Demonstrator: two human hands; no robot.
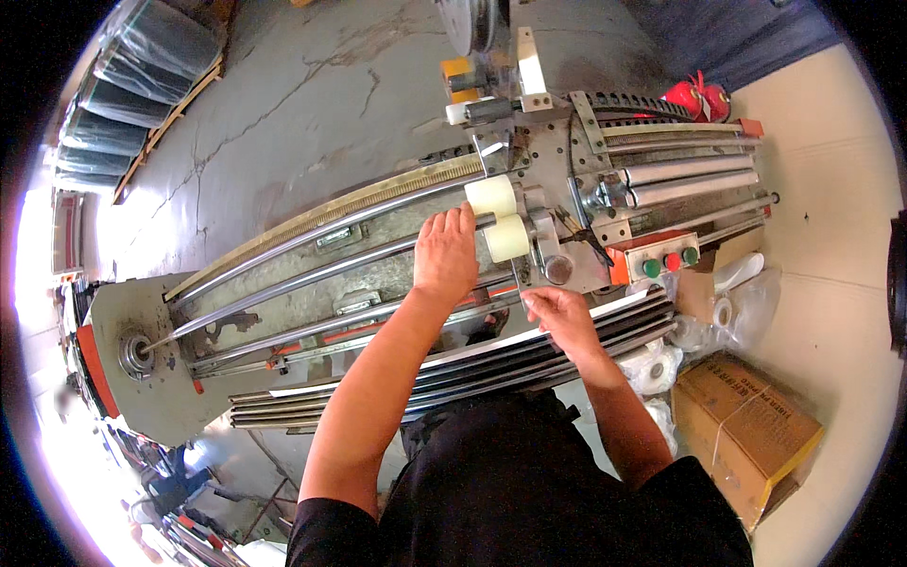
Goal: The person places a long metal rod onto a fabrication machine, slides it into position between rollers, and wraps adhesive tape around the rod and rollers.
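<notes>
At frame centre, touching left end of upper pale-cream smooth cylinder (492,196) with left hand (446,253); cannot tell if clamped, with palm hidden. Right of centre, holding thumb and fingertips of right hand (564,319) close together by lower edge of grey metal plate (590,268); cannot tell whether gripping it.
</notes>
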